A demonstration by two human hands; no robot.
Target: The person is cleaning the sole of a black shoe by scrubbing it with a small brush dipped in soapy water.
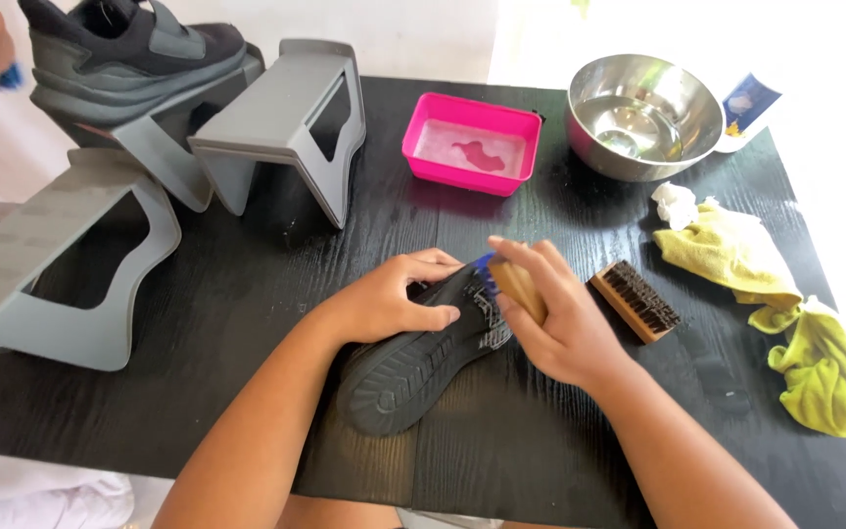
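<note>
Hands work together on the black desk point(247, 284): left hand point(394, 294) clamps a dark sneaker point(423, 358) sole-outward, right hand point(550, 313) closed round a wooden brush point(516, 284) pressed against it. Hard strokes could likely twist the sneaker loose, since the left hand grips only its upper edge.

Strong daylight floods in from the top right, where the background burns out to pure white past the shiny steel mixing bowl point(644, 116). The bowl's rim carries bright glare. The black wood-grain counter point(247, 284) shows a pale sheen and soft short shadows under the grey plastic shoe stands point(286, 127). Focus is fairly sharp at the centre; straight edges bow at the corners from the wide lens, with slight softness there.
</note>
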